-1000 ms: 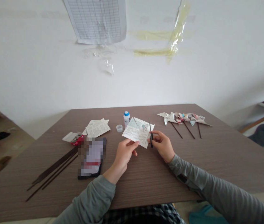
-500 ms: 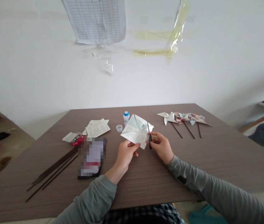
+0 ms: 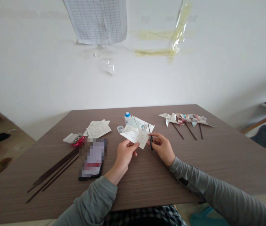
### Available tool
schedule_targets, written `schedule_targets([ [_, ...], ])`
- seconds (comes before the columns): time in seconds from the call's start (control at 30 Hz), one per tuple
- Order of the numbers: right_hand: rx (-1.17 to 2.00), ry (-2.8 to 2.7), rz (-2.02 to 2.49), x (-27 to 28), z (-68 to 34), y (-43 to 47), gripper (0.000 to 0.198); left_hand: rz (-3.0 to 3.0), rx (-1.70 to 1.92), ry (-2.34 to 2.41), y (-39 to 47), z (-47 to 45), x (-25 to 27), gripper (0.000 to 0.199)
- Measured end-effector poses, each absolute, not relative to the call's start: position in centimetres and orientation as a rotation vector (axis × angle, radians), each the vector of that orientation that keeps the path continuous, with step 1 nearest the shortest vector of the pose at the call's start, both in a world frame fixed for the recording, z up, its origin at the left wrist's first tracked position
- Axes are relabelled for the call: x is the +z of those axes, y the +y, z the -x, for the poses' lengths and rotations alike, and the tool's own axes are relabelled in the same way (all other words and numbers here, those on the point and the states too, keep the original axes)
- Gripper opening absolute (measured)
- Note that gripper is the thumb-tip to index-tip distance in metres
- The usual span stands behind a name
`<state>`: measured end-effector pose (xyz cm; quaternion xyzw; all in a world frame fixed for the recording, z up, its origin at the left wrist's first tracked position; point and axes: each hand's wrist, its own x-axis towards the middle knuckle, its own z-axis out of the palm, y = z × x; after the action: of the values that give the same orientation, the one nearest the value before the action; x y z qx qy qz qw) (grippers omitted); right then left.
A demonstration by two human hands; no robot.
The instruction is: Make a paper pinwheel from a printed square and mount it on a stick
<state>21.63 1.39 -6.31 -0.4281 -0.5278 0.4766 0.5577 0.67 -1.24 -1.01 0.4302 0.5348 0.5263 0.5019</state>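
My left hand [image 3: 125, 157] pinches the lower edge of a printed paper square [image 3: 135, 133], thumb on top, and holds it up over the table. A slit runs into the sheet from its upper corner. In my right hand [image 3: 162, 147] is a pair of scissors [image 3: 151, 138], fingers closed about the black handles. The blades point up along the paper's right corner; whether they touch it I cannot tell. Behind the sheet stands a small white bottle with a blue top [image 3: 127, 116], partly covered. Beside it is a translucent cap [image 3: 120, 129].
Printed paper squares [image 3: 98, 129] lie at the left, near an opened red-and-white box [image 3: 75, 139]. Several dark sticks [image 3: 55, 169] and a phone [image 3: 93, 160] are closer to me. Three paper pinwheels on sticks [image 3: 182, 120] lie at the right back. A white wall [image 3: 133, 88] rises behind the table.
My left hand has shifted slightly left with the paper, drawing its right corner a little away from the scissors. My right hand stays almost in place.
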Motion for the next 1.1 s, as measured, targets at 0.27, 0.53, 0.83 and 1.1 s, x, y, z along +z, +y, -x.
schedule_targets([
  [0.27,1.183,-1.287,1.048,-6.8,-21.7,1.4,0.065,-1.053,1.333,1.342,-1.1,-0.3,-0.5,0.024],
  [0.53,1.235,-1.293,1.032,-7.4,-22.0,1.3,0.065,-1.109,1.391,1.354,-1.2,0.5,-0.5,0.031],
  [0.83,1.196,-1.409,1.033,-7.5,-22.1,0.8,0.06,-1.121,1.482,1.358,-1.0,0.5,-0.4,0.04],
  [1.1,1.201,-1.467,1.023,-7.1,-22.2,0.2,0.058,-1.113,1.583,1.284,-1.3,0.3,-0.2,0.041],
])
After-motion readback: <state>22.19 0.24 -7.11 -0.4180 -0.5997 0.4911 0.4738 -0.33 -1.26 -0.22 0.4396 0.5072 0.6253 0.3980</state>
